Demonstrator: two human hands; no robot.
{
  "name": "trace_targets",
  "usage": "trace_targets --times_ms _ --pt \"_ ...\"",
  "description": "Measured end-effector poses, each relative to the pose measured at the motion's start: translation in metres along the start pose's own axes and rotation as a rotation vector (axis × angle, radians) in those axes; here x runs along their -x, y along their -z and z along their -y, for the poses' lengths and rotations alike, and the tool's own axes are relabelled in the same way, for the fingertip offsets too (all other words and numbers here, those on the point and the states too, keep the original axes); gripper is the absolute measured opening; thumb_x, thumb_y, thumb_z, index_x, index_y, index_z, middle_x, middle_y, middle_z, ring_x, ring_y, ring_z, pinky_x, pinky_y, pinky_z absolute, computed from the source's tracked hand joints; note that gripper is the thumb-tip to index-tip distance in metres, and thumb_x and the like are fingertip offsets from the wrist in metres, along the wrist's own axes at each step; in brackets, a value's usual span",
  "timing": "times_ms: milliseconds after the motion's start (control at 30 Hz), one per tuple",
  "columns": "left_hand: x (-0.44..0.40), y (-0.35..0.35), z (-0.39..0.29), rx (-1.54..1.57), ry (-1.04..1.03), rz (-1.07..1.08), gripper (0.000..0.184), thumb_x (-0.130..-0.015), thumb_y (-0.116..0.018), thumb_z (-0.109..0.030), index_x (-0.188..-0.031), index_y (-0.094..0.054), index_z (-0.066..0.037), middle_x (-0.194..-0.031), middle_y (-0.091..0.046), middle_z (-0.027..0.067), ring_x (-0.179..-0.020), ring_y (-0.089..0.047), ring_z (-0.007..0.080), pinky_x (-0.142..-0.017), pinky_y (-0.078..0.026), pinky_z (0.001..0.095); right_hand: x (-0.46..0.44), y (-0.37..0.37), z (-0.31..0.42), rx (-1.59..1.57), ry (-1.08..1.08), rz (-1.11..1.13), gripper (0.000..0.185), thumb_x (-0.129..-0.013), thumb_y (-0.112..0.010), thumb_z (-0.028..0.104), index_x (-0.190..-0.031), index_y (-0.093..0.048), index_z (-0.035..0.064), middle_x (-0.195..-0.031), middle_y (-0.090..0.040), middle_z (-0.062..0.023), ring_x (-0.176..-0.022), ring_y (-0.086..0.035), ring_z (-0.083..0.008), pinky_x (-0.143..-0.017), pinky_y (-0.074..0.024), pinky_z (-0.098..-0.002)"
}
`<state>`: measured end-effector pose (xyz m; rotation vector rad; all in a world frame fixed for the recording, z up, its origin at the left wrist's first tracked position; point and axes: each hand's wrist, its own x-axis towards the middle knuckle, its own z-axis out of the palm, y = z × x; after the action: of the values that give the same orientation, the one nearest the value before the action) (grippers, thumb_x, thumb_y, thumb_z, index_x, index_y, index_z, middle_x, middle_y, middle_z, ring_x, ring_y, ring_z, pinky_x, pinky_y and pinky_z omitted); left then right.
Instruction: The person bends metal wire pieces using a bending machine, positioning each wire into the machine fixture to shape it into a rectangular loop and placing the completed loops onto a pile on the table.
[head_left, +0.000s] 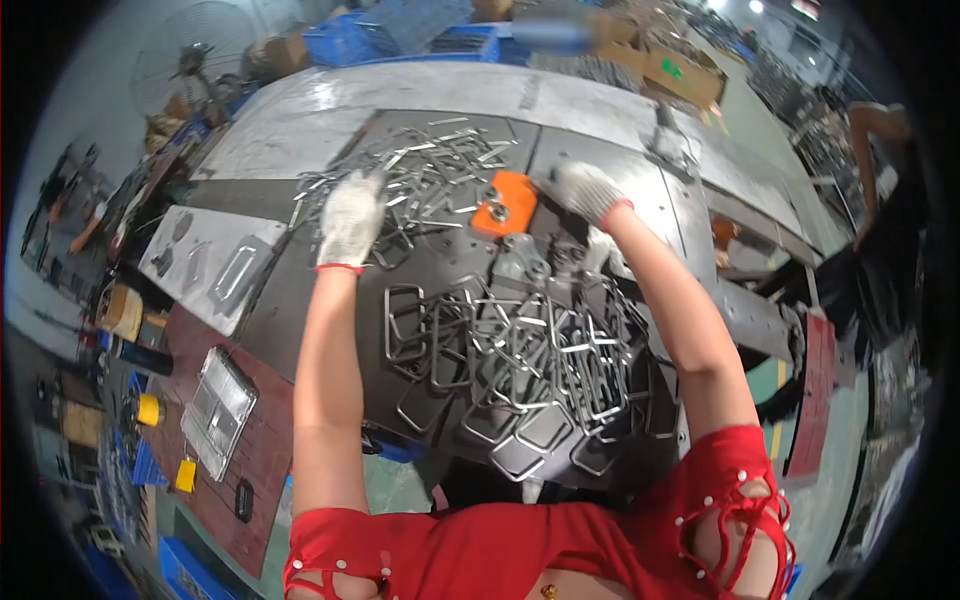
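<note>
My left hand (pixel 352 212), in a white knitted glove, is at the left edge of a heap of thin metal strips (pixel 440 165). Its fingers bend down and bunch together, and what lies in them is hidden. My right hand (pixel 588 190), gloved the same way, is just right of an orange block (pixel 506 204) with a round metal piece on it. Those fingers are curled closed around something dark that I cannot make out. Nearer my body lies a large pile of bent metal frames (pixel 520 345), rounded rectangles overlapping one another.
A metal plate (pixel 215 262) with a frame-shaped piece lies left on the steel table (pixel 300 115). Blue crates (pixel 400 40) and a cardboard box (pixel 684 72) stand beyond the far edge. Another person's arm (pixel 866 160) shows at the right.
</note>
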<state>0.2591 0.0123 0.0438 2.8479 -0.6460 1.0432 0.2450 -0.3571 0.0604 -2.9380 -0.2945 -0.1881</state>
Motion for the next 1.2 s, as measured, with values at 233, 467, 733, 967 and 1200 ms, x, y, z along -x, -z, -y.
trace_targets --times_ms 233,467,733,967,1200 --pt "-0.007 0.011 -0.003 0.071 0.075 0.062 0.025 -0.095 -0.057 -0.028 -0.109 -0.067 -0.01 -0.103 -0.068 0.0167 -0.095 -0.067 0.0363 -0.08 -0.053 0.0466 -0.008 0.01 0.003 -0.151 -0.077 0.186 0.069 -0.093 -0.051 0.064 -0.104 -0.071 -0.001 -0.097 -0.069 -0.0281 -0.093 -0.067 -0.0422 -0.085 -0.052 -0.0448" --pt "-0.013 0.021 -0.003 0.245 0.2 -0.043 0.033 -0.097 -0.056 -0.033 -0.115 -0.066 -0.008 -0.113 -0.068 0.0163 -0.105 -0.065 0.0357 -0.089 -0.051 0.0452 0.079 0.108 0.049 -0.653 0.028 -0.094 0.077 -0.092 -0.052 0.068 -0.115 -0.069 -0.0034 -0.091 -0.071 -0.0216 -0.09 -0.068 -0.0255 -0.083 -0.0513 -0.0377" --pt "-0.008 0.009 -0.012 0.048 0.017 -0.009 0.025 -0.092 -0.062 -0.034 -0.095 -0.067 -0.009 -0.088 -0.068 0.0144 -0.082 -0.067 0.0323 -0.072 -0.053 0.0442 0.141 0.063 0.051 -0.245 0.141 0.041 0.04 -0.099 -0.053 0.041 -0.118 -0.068 0.009 -0.091 -0.068 -0.0211 -0.089 -0.067 -0.0361 -0.079 -0.0516 -0.0467" --pt "-0.01 0.014 -0.006 0.128 0.008 -0.066 0.041 -0.097 -0.053 -0.044 -0.092 -0.068 -0.005 -0.091 -0.069 0.021 -0.084 -0.065 0.0394 -0.073 -0.051 0.0497 0.147 0.044 0.028 -0.384 0.181 -0.19 0.032 -0.097 -0.056 0.037 -0.111 -0.071 0.0123 -0.09 -0.069 -0.0182 -0.084 -0.067 -0.0359 -0.077 -0.0531 -0.0473" --pt "-0.082 -0.051 0.059 0.334 0.076 0.337 0.048 -0.096 -0.057 -0.039 -0.109 -0.065 0.006 -0.094 -0.069 0.0269 -0.085 -0.064 0.0424 -0.08 -0.047 0.049 0.151 0.031 0.011 -0.324 0.139 -0.28 0.034 -0.091 -0.059 0.038 -0.099 -0.069 0.007 -0.089 -0.068 -0.0194 -0.087 -0.066 -0.0406 -0.078 -0.0528 -0.0508"
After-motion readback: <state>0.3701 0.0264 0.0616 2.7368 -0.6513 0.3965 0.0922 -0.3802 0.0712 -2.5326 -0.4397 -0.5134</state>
